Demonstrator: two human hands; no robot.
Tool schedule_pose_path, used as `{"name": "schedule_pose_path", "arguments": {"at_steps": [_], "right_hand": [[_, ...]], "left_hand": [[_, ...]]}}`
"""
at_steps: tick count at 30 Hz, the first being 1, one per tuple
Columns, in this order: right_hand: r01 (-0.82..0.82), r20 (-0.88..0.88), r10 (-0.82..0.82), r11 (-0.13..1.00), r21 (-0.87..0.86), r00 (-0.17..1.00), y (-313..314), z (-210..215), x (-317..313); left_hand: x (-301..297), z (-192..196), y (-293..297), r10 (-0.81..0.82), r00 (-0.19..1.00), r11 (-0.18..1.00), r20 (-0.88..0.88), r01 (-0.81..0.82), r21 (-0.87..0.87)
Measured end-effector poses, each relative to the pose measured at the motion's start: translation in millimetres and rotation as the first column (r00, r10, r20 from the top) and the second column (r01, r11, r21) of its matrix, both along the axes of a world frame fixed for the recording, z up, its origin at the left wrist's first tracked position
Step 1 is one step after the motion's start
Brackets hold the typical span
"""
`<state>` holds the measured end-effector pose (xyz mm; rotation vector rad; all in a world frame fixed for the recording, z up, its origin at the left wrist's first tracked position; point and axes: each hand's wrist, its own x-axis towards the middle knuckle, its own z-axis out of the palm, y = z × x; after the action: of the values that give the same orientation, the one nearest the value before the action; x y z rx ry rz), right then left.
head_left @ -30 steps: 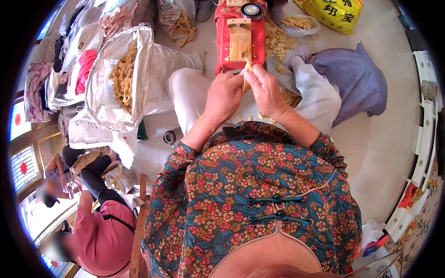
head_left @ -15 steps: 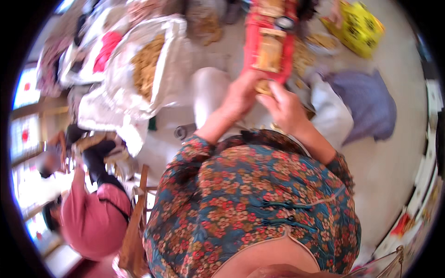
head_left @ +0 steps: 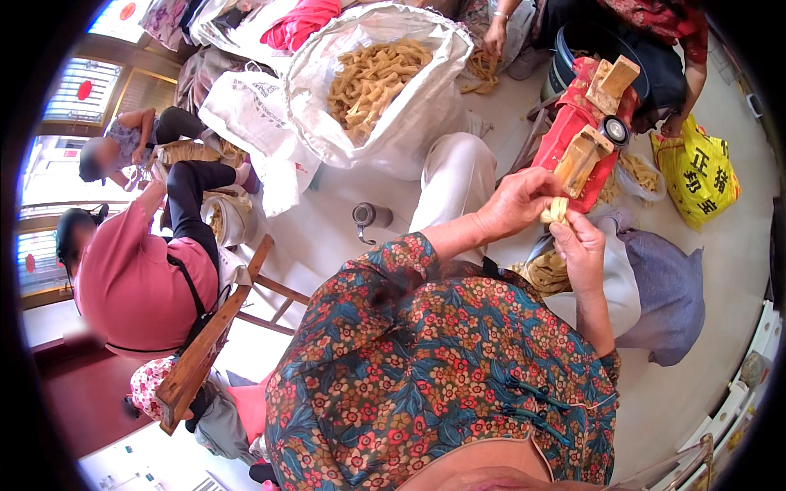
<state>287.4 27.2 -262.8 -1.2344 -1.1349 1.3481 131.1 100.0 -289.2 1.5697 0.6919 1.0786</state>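
Observation:
My left hand (head_left: 516,203) and my right hand (head_left: 581,245) meet over my lap, with fingers closed on a pale yellow strip folded or knotted into a small bundle (head_left: 556,211). Just beyond the fingers stands a narrow bench draped in red cloth (head_left: 562,131). A wooden block device (head_left: 580,162) sits at its near end, with a round black-rimmed piece (head_left: 614,130) beside it. Farther along the cloth is a second wooden block (head_left: 612,84). Below my right hand, more tan strips (head_left: 544,272) lie bunched on my lap, partly hidden by my arm.
An open white sack (head_left: 442,98) of tan strips stands ahead. A dark cylindrical cup (head_left: 372,215) is on the floor. At right lies a yellow bag (head_left: 696,176). Across the bench, a person's hand (head_left: 494,38) touches strips. A wooden chair (head_left: 217,335) stands left, near seated people.
The view has shifted, so my hands and the bench appear farther right and lower. Both hands still hold the yellow strip, which shows more plainly between the fingertips.

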Motion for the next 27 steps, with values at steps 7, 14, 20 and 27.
{"name": "schedule_pose_path", "arguments": {"at_steps": [7, 14, 20, 27], "right_hand": [[0.14, 0.164, -0.152, 0.987, 0.08, 0.975, 8, 0, -17], [-0.017, -0.444, -0.115, 0.959, -0.284, 0.889, 8, 5, 7], [0.186, -0.276, -0.226, 0.969, -0.164, 0.934, 6, 6, 27], [0.105, 0.069, -0.105, 0.994, -0.003, 0.992, 1, -24, 9]], "left_hand": [[-9, 17, -7, -0.1, 0.993, 0.927, 0.067, 0.117, -0.356], [-8, 12, 6, -0.02, 0.999, 0.939, -0.036, 0.006, -0.344], [-19, 35, 9, -0.036, 0.996, 0.942, -0.087, 0.005, -0.337], [-5, 14, -4, -0.126, 0.828, 0.864, -0.546, 0.362, 0.35]]}}
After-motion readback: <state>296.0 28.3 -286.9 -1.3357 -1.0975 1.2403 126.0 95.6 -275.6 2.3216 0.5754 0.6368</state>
